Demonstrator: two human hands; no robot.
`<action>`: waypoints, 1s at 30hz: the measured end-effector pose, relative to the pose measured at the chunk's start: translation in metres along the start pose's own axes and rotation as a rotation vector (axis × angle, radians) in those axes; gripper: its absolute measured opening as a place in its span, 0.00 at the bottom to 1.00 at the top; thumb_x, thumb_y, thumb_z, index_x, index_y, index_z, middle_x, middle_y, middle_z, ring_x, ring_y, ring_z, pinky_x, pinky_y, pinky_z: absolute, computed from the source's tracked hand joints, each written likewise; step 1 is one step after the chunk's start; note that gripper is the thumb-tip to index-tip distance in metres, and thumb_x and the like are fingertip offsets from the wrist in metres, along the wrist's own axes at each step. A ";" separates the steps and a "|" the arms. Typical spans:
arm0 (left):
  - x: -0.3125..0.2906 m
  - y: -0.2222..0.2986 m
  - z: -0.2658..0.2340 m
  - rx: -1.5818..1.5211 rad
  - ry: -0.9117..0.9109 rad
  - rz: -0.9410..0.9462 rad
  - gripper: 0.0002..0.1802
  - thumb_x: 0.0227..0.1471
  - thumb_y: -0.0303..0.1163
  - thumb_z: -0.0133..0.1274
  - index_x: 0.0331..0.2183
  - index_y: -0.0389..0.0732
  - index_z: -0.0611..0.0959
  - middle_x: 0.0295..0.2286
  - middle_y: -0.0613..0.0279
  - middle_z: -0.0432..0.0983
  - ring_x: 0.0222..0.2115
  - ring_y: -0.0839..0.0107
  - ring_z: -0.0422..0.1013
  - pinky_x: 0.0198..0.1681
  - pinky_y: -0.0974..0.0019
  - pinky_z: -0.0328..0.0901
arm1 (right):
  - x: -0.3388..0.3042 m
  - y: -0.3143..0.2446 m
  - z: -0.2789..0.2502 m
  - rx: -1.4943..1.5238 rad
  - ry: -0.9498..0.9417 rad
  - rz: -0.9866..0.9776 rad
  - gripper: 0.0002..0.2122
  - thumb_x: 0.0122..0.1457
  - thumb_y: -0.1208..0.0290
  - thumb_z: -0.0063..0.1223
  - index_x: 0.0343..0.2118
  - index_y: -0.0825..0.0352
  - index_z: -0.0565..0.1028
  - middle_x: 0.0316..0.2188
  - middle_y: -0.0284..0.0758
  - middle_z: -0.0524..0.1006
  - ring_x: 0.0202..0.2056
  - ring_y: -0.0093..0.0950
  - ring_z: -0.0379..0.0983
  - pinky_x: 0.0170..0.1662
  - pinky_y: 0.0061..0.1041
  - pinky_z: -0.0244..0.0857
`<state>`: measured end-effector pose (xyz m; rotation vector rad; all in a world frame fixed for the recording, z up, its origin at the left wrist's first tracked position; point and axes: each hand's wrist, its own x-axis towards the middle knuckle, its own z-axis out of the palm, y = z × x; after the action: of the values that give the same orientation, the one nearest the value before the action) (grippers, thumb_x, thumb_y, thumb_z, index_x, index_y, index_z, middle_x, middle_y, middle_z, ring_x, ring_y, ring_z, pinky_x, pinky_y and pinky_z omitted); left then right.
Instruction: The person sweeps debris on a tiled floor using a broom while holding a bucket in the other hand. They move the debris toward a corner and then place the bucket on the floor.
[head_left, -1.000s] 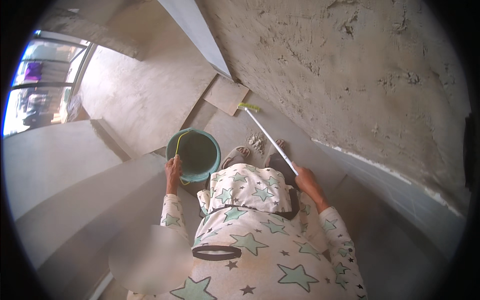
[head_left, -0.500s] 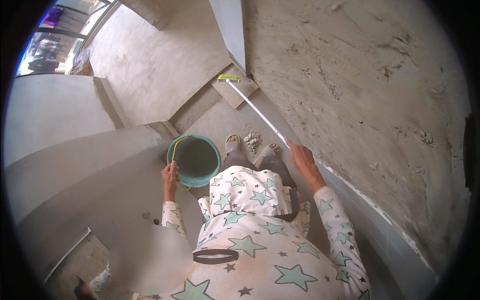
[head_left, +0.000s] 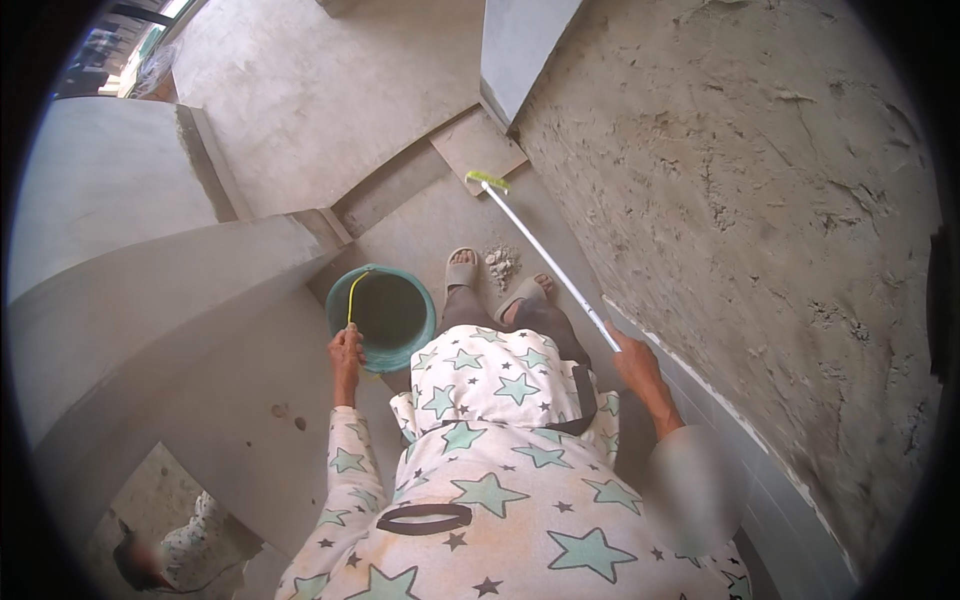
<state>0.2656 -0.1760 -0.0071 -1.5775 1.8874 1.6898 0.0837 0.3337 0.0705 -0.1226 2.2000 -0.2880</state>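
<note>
A thin yellow handle (head_left: 353,296) is being grasped by the left hand (head_left: 346,350), its fingers being curled tight around it, and from that handle a round teal bucket (head_left: 402,357) is being held just left of the feet, its smooth wall being topped by a wide rim and its dark, grey-green interior being shown. Over on the other side, a slim, straight white pole (head_left: 545,255) is being clasped near its end by the right hand (head_left: 636,365), its far end being capped by an oblong brush head (head_left: 488,182) with yellow-green bristles. That head is being seen over the near edge of a flat, squarish tan board (head_left: 470,140); whether it is being rested there or held just above cannot quite be made out. A small heap of pale, crumbly rubble (head_left: 502,266) is being skirted by two beige sandals (head_left: 461,272), the way between the feet and the board being partly blocked. The right side is being filled by a rough, pitted plaster wall (head_left: 720,150), its foot being edged by smooth grey tiling (head_left: 790,500). Beyond the board, a pale, flat panel (head_left: 522,50) is being set against the corner, while the left is being closed in by a curving grey partition (head_left: 220,260).
</note>
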 end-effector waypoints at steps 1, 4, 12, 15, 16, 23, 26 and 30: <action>0.002 0.000 -0.002 0.001 0.000 -0.015 0.22 0.57 0.50 0.51 0.24 0.41 0.75 0.14 0.74 0.60 0.13 0.83 0.56 0.15 0.76 0.54 | -0.004 -0.008 -0.003 -0.017 -0.010 0.018 0.27 0.55 0.77 0.42 0.60 0.54 0.63 0.31 0.54 0.77 0.35 0.53 0.74 0.40 0.49 0.67; 0.004 0.000 -0.007 0.002 0.004 -0.024 0.22 0.57 0.50 0.51 0.24 0.40 0.75 0.14 0.74 0.60 0.13 0.83 0.56 0.15 0.76 0.54 | 0.012 -0.031 -0.011 -0.087 0.027 0.034 0.28 0.54 0.76 0.43 0.60 0.55 0.62 0.31 0.55 0.77 0.35 0.53 0.74 0.40 0.49 0.67; -0.008 -0.001 -0.020 0.002 0.058 -0.104 0.22 0.57 0.50 0.51 0.25 0.40 0.76 0.15 0.74 0.61 0.15 0.84 0.56 0.16 0.76 0.54 | 0.037 -0.015 0.008 -0.027 0.014 -0.130 0.28 0.50 0.77 0.46 0.58 0.58 0.65 0.29 0.55 0.76 0.33 0.52 0.75 0.37 0.45 0.68; -0.005 -0.019 -0.023 -0.060 0.080 -0.142 0.21 0.57 0.50 0.51 0.25 0.41 0.76 0.15 0.74 0.61 0.15 0.83 0.57 0.17 0.75 0.54 | 0.026 -0.030 -0.009 0.132 -0.072 -0.135 0.28 0.49 0.78 0.44 0.57 0.58 0.67 0.24 0.49 0.76 0.25 0.45 0.75 0.30 0.39 0.69; -0.006 -0.021 -0.021 -0.078 0.096 -0.169 0.21 0.57 0.50 0.51 0.25 0.41 0.76 0.15 0.74 0.61 0.15 0.83 0.57 0.17 0.75 0.54 | 0.026 -0.042 -0.018 0.190 -0.110 -0.129 0.28 0.48 0.78 0.44 0.57 0.57 0.68 0.22 0.47 0.76 0.22 0.41 0.75 0.26 0.37 0.69; -0.014 -0.042 -0.026 -0.198 0.193 -0.261 0.20 0.57 0.49 0.51 0.25 0.42 0.76 0.16 0.72 0.62 0.14 0.81 0.58 0.17 0.74 0.56 | 0.058 -0.146 -0.059 0.712 -0.585 0.075 0.28 0.51 0.80 0.40 0.59 0.63 0.65 0.15 0.23 0.63 0.10 0.11 0.55 0.09 0.15 0.50; -0.021 -0.055 -0.028 -0.261 0.210 -0.306 0.20 0.56 0.49 0.51 0.25 0.42 0.76 0.16 0.71 0.63 0.14 0.80 0.60 0.17 0.74 0.57 | 0.100 -0.176 -0.033 0.822 -0.753 0.037 0.26 0.53 0.79 0.39 0.58 0.62 0.67 0.15 0.22 0.62 0.11 0.11 0.56 0.09 0.13 0.51; -0.027 -0.068 -0.029 -0.264 0.241 -0.338 0.22 0.56 0.52 0.51 0.26 0.41 0.76 0.16 0.69 0.65 0.13 0.77 0.64 0.17 0.71 0.61 | 0.140 -0.232 0.010 0.843 -0.791 -0.022 0.25 0.56 0.78 0.39 0.59 0.62 0.64 0.17 0.22 0.63 0.11 0.11 0.56 0.09 0.13 0.50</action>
<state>0.3427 -0.1704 -0.0209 -2.1440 1.4184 1.7116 0.0042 0.0806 0.0140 0.1829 1.1715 -0.9652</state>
